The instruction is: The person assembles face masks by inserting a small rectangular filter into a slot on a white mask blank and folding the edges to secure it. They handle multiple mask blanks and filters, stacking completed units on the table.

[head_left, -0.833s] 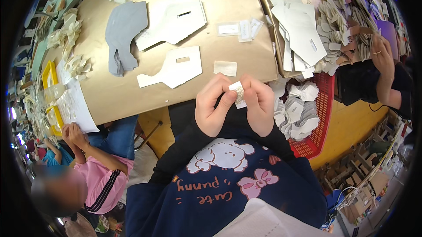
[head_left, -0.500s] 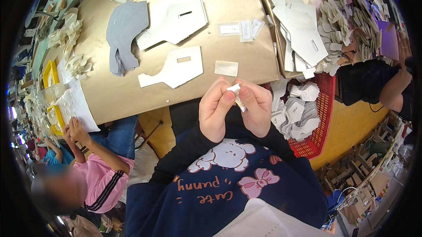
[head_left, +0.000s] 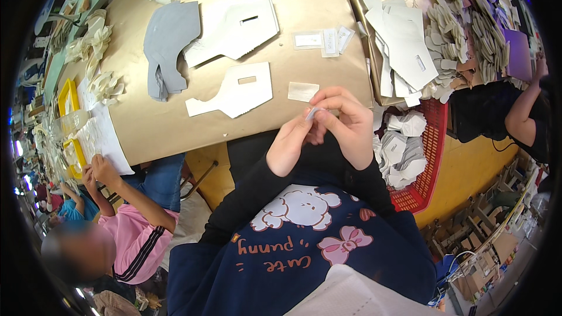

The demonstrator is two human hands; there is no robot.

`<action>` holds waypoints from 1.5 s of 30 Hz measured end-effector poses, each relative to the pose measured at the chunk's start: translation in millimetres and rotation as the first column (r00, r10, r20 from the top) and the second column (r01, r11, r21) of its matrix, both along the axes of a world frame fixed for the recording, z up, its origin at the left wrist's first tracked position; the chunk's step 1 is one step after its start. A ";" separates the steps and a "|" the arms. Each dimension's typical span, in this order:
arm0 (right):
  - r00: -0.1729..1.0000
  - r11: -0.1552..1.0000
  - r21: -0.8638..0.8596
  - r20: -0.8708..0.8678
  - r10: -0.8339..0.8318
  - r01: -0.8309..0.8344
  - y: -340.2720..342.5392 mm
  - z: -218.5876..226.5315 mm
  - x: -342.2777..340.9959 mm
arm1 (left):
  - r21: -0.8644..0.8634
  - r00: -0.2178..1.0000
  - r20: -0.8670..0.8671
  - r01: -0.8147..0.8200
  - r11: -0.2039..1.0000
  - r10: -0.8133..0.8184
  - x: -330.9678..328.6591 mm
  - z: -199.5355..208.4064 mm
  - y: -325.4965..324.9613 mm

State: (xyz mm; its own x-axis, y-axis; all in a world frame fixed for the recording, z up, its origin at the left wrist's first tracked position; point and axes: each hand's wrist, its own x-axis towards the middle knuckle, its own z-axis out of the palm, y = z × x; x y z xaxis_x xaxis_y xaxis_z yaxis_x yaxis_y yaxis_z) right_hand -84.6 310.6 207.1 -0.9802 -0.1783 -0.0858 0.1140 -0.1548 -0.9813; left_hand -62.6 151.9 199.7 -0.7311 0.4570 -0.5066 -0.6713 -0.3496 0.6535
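At the near edge of the surface (head_left: 175, 131), between the two hands, a small whitish piece (head_left: 313, 113), curved and visible only as a sliver. Fingers of the left hand (head_left: 287, 147) closed on it, thumb and forefinger at the tips; fingers of the right hand (head_left: 351, 133) more spread, thumb and forefinger bent in close around the same piece. Firm right-hand grip or mere touch: cannot tell.

For good handling, by judgement: steady with the left fingers, work with the right; pinch by the rim rather than across the face, to avoid creasing; tilt toward the light to check the edges; brace the forearms against the body for less wobble.

Just beyond the fingertips, a beige rectangle (head_left: 303, 91) flat on the surface; best not to brush it with the right knuckles. To the right, a red basket (head_left: 434, 134) with white cut pieces (head_left: 404, 158) inside; wiser to work away from that side, in case of a drop.

Farther off, a slotted white cut-out (head_left: 254, 94); past it, small flat packets (head_left: 308, 40), stacked white pieces (head_left: 225, 38) and a grey piece (head_left: 170, 29).
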 end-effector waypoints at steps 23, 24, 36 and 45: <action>0.966 0.978 0.174 0.211 -0.151 0.115 4.4 -5.0 6.4 | -0.384 0.813 -0.477 -0.534 0.753 0.333 -11.8 -0.6 -28.3; 0.960 0.947 0.249 0.141 -0.242 0.202 12.8 -3.8 5.9 | -0.373 0.723 -0.528 -0.669 0.643 0.445 -17.3 -1.4 -37.6; 0.930 0.988 0.145 0.368 -0.004 -0.053 -0.3 -30.5 -6.5 | -0.801 0.674 -0.598 -0.477 0.363 -0.433 -49.3 -41.6 -41.7; 0.927 0.947 0.309 0.373 -0.038 -0.085 -20.3 -42.1 -32.6 | -0.861 0.757 -0.499 -0.375 0.344 -0.423 -51.6 -49.5 -37.8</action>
